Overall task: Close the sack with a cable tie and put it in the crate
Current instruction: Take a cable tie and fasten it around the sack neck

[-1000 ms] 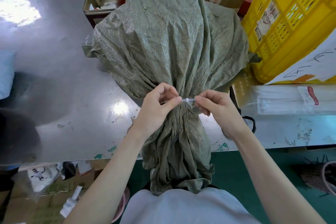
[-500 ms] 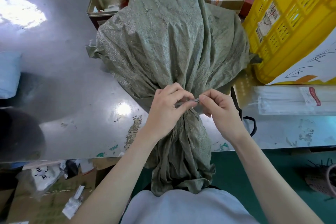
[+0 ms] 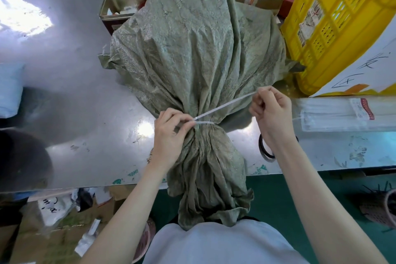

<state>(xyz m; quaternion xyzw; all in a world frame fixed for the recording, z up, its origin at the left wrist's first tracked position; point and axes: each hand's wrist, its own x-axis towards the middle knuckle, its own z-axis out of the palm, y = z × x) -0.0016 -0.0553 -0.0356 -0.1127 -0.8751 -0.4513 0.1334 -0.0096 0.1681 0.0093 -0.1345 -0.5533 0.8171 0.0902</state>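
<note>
A green sack (image 3: 192, 53) lies at table centre, its gathered neck ringed by a white cable tie (image 3: 204, 122). The tie's head is pinched by the left hand (image 3: 171, 133); its tail is gripped by the right hand (image 3: 272, 109), toward 2 o'clock. Cinching seems underway; next, a lift into the yellow crate (image 3: 342, 28) at 1 o'clock.

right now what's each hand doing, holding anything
Left hand: pinching the cable tie at the neck of the sack.
Right hand: closed on the tie's free tail.

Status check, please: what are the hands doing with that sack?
Left hand pinches tie head; right hand pulls cable tie tail. Sack neck cinched. Crate beside, unblocked.
</note>
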